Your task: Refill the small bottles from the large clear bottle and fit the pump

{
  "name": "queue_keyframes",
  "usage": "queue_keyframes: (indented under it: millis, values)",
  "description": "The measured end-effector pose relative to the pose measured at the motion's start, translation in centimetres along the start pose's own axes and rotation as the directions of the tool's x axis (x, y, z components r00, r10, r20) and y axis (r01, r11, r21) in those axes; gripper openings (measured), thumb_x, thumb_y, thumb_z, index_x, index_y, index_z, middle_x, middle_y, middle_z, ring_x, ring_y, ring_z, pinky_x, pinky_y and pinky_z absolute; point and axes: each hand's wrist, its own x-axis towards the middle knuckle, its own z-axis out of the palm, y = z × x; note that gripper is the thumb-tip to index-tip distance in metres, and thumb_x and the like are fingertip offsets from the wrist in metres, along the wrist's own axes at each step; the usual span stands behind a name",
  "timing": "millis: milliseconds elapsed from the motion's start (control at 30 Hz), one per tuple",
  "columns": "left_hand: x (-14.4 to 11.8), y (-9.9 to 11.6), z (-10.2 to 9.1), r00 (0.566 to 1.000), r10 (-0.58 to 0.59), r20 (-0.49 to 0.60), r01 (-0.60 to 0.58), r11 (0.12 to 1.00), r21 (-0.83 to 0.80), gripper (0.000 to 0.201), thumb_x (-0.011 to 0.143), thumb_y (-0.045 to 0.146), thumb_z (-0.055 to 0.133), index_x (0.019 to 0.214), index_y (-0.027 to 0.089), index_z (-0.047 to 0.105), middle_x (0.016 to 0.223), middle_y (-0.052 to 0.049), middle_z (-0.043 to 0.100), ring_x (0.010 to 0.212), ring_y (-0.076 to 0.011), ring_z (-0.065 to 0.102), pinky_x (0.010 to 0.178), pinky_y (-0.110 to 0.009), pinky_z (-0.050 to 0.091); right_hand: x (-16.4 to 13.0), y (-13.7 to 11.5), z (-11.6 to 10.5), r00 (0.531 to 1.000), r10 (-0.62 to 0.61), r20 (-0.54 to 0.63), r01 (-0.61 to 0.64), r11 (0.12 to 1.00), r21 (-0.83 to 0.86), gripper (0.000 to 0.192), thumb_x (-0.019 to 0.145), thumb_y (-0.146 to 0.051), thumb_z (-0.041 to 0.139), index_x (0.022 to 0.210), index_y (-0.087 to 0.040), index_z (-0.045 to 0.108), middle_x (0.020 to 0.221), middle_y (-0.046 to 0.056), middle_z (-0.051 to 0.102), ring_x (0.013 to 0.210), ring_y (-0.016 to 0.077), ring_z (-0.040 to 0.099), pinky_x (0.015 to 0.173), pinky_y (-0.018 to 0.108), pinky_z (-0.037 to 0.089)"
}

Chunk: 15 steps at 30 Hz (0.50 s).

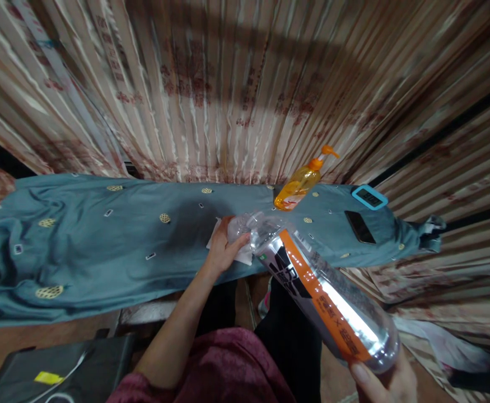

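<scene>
A large clear plastic bottle (324, 296) with a silver and orange label lies slantwise in the air in front of me. My left hand (223, 246) is closed around its narrow end, where clear plastic shows past the thumb. The cap area is hard to make out there. White tissue (245, 256) pokes out beneath that hand, above the cloth. At the bottle's base, my right hand (385, 380) grips the bottom with the thumb on top. Behind the bottle stands an orange pump bottle (297, 187) of yellow liquid.
A teal cloth (102, 246) with pineapple prints covers the long narrow table. On its right end are a dark phone (359, 226) and a blue-framed digital clock (369, 197). Curtains (228, 84) hang behind. A dark case (68, 369) with a white cable sits lower left.
</scene>
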Motion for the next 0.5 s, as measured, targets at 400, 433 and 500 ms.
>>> queue_keyframes:
  millis: [400, 433, 500]
  values:
    - [0.0, 0.2, -0.2, 1.0, 0.014, 0.008, -0.014, 1.0, -0.003, 0.056, 0.082, 0.063, 0.063, 0.111, 0.015, 0.059, 0.101, -0.01, 0.07, 0.094, -0.0274, 0.066, 0.083, -0.037, 0.05, 1.0, 2.0, -1.4, 0.968, -0.174, 0.181, 0.189, 0.98, -0.068, 0.08, 0.072, -0.058, 0.078, 0.137, -0.017, 0.056, 0.13, 0.014, 0.068, 0.119, 0.0365, 0.067, 0.094, 0.04, 0.058]
    - [0.0, 0.3, -0.2, 1.0, 0.012, 0.007, -0.012, 1.0, -0.003, 0.057, 0.082, 0.063, 0.063, 0.111, 0.015, 0.059, 0.101, -0.01, 0.07, 0.094, -0.0274, 0.066, 0.084, -0.037, 0.05, 0.9, 2.0, -1.3, 0.977, -0.174, 0.123, 0.182, 0.981, -0.063, 0.079, 0.075, -0.059, 0.075, 0.139, -0.017, 0.055, 0.135, 0.014, 0.066, 0.123, 0.0368, 0.064, 0.097, 0.04, 0.057]
    - [-0.1, 0.4, -0.1, 1.0, 0.003, 0.004, -0.003, 1.0, 0.0, 0.057, 0.082, 0.064, 0.063, 0.112, 0.016, 0.059, 0.103, -0.01, 0.071, 0.095, -0.0272, 0.066, 0.084, -0.037, 0.049, 0.5, 1.5, -0.8, 0.984, -0.163, 0.069, 0.167, 0.985, -0.047, 0.078, 0.08, -0.061, 0.07, 0.141, -0.018, 0.052, 0.136, 0.014, 0.065, 0.123, 0.0367, 0.064, 0.098, 0.042, 0.056]
